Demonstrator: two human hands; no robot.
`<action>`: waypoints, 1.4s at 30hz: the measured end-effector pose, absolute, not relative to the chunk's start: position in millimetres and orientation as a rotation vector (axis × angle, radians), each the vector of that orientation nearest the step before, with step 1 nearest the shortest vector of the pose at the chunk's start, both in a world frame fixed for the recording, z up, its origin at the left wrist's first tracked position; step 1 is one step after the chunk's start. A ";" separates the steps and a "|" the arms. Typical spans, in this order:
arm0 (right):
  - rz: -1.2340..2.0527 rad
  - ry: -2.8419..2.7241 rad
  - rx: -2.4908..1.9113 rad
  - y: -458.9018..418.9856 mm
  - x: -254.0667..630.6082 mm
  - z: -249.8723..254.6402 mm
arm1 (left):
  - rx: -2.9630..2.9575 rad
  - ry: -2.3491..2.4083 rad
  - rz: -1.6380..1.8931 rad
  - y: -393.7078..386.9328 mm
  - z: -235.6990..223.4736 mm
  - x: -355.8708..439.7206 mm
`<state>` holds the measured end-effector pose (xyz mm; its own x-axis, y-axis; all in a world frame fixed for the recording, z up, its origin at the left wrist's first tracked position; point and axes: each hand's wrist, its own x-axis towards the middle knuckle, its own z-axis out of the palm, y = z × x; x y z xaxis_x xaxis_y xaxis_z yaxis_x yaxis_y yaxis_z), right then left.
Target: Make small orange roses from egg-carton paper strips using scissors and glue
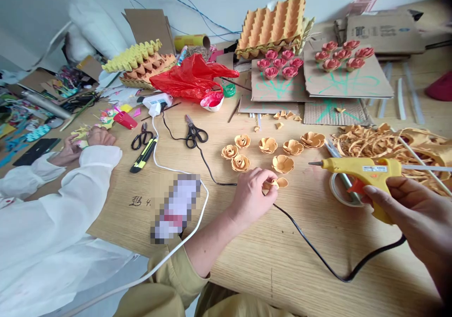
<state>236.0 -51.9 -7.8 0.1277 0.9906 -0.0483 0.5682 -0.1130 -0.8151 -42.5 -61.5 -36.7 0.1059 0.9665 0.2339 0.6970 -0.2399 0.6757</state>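
Note:
My right hand (406, 199) is closed round the handle of a yellow glue gun (363, 166), whose nozzle points left above the table. A glue stick runs out of its rear end. Between the thumb and fingers of my left hand (252, 192) is a small orange paper flower (274, 183), partly hidden by the fingers. Close by lie open orange flower cups, such as one cup (283, 164) just above the hand. Rolled rose-like flowers (240, 162) sit to their left. A white roll of tape (339, 192) lies below the gun.
Orange scraps (370, 145) pile up at right. Red flowers (278, 63) stand on cardboard pieces (348, 84) behind. Black scissors (193, 133), a yellow cutter (143, 156) and a blurred phone-like thing (176, 209) lie left. Cables (307, 237) cross the table. A co-worker's white sleeves (88, 180) are at far left.

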 end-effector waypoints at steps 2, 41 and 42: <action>0.865 -1.549 -1.847 -49.4 239.5 -7.7 | 2.011 1.644 0.898 -61.8 -35.8 -42.4; 0.567 -2.251 -1.143 -80.2 178.4 -35.3 | 2.235 1.507 0.633 -77.6 -25.6 -33.1; 0.571 -2.237 -1.145 -79.5 176.7 -35.0 | 2.225 1.486 0.642 -78.8 -26.2 -31.8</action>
